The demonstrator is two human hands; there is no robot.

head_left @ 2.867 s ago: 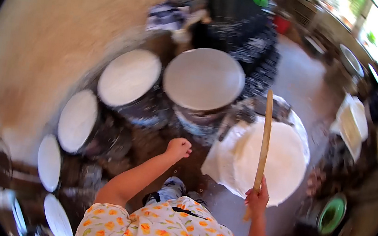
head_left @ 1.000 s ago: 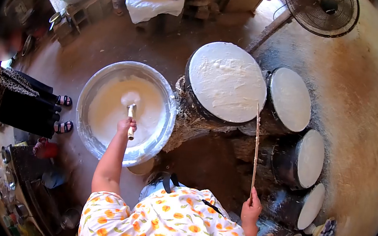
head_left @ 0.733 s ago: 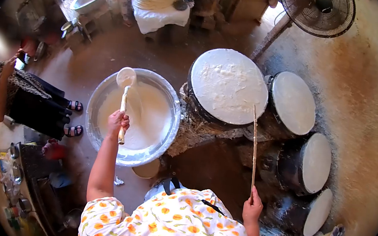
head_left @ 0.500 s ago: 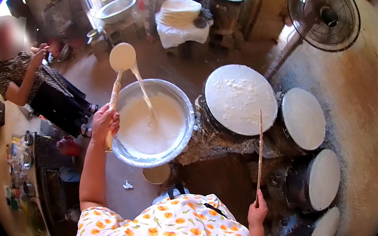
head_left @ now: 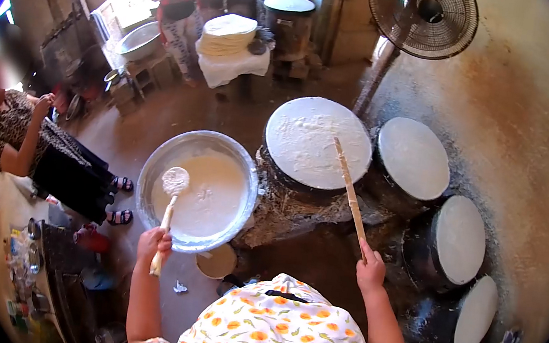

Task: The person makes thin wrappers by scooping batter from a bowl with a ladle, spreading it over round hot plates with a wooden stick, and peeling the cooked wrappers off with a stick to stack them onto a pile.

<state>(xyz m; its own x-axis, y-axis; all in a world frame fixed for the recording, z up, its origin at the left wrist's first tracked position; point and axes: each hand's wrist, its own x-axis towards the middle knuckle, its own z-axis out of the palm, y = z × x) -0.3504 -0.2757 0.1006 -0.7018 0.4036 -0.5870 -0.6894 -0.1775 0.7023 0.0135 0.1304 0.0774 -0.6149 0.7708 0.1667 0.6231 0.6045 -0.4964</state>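
My left hand (head_left: pixel 154 244) is wrapped round the wooden handle of a ladle (head_left: pixel 175 181). The ladle's bowl, coated in white batter, is over the big metal basin (head_left: pixel 145 202), which holds pale liquid batter (head_left: pixel 218 185). In my right hand (head_left: pixel 370 265) is a long flat wooden stick (head_left: pixel 351 198). Its tip reaches over the nearest round griddle (head_left: pixel 319 143), touching or just above it; I cannot tell which. White, uneven batter covers that griddle's top.
More drum-mounted griddles (head_left: pixel 413 159) curve along the right wall. A standing fan (head_left: pixel 422 18) is behind them. Stacked flatbreads (head_left: pixel 228 34) lie on a cloth-covered stand at the back. One person (head_left: pixel 64 152) stands at left, another (head_left: pixel 178 9) by the bright doorway. A small bucket (head_left: pixel 217 262) sits below the basin.
The ladle has come down from above the basin, and its pouring stream of batter is gone. My right hand has moved up and left, bringing the stick further over the griddle. The view has shifted.
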